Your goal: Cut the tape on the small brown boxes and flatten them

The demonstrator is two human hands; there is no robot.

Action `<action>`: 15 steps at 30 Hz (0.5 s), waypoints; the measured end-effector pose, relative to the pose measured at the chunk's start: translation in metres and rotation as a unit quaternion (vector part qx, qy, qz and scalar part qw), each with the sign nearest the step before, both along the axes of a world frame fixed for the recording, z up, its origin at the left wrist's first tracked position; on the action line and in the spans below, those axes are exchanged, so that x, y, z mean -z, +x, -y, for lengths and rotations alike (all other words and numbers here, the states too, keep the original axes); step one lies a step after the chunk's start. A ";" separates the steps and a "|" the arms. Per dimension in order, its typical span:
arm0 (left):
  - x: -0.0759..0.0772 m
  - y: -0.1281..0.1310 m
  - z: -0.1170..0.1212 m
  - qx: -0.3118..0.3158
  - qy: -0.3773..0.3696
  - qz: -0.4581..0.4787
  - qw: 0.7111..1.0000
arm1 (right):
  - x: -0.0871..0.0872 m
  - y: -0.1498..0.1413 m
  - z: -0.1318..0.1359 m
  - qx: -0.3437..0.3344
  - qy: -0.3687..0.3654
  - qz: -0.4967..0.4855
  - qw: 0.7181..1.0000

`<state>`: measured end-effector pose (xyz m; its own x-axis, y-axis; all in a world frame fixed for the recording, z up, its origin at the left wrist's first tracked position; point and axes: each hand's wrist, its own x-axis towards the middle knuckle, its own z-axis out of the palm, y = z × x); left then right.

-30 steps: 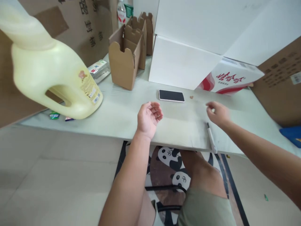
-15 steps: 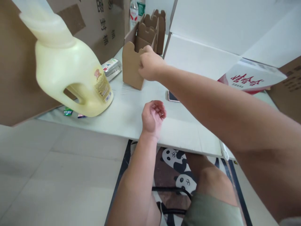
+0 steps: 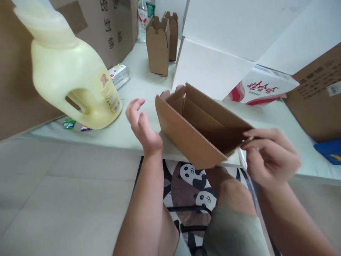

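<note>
My right hand (image 3: pixel 271 154) pinches the near end of an open-topped cardboard box (image 3: pixel 189 138), which hangs tilted over the table's front edge. Its inside looks bare where it shows; the bottom is hidden. To the left of the box, my left hand (image 3: pixel 144 126) is raised with fingers apart, holding nothing and not touching the cardboard. Further back stand similar cardboard boxes (image 3: pixel 158 49) with notched top edges.
A big pale yellow jug (image 3: pixel 69 78) stands at the left, with small packets (image 3: pixel 69 123) beside it. Behind are a clear plastic package (image 3: pixel 119 75), a water bottle (image 3: pixel 142 19) and white boxes (image 3: pixel 213 67). A red-and-white carton (image 3: pixel 262 87) and a blue item (image 3: pixel 330 151) lie right.
My right hand has pulled the front cardboard box away from the others, toward me and to the right. My left hand has moved left and up, its fingers opening wider.
</note>
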<state>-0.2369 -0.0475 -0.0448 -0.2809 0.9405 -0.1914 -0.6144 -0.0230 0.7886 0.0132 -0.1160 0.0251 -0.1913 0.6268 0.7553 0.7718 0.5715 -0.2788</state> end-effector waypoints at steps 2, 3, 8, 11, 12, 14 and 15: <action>-0.007 0.009 -0.001 0.012 0.007 -0.003 1.000 | 0.015 0.014 0.021 0.044 0.002 -0.011 0.999; -0.011 0.014 -0.002 0.016 0.014 -0.006 1.000 | 0.023 0.020 0.028 0.062 -0.005 -0.020 0.998; -0.019 0.039 -0.003 -0.034 0.110 -0.041 0.993 | 0.056 0.033 0.032 0.079 -0.047 -0.074 0.993; -0.015 0.046 -0.003 -0.034 0.158 -0.061 0.985 | 0.069 0.033 0.026 0.087 -0.039 -0.161 0.982; -0.014 0.047 -0.003 -0.030 0.162 -0.066 0.984 | 0.073 0.031 0.024 0.091 -0.046 -0.199 0.975; -0.013 0.047 -0.004 -0.033 0.160 -0.074 0.984 | 0.077 0.027 0.021 0.093 -0.096 -0.281 0.950; -0.012 0.047 -0.004 -0.037 0.155 -0.077 0.984 | 0.079 0.025 0.020 0.093 -0.134 -0.321 0.933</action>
<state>-0.1897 -0.0433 -0.0324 -0.3539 0.9228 0.1524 -0.4763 -0.3181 0.8197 0.0380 -0.1365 -0.0540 0.3779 0.7873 0.4872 0.4745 0.2871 -0.8321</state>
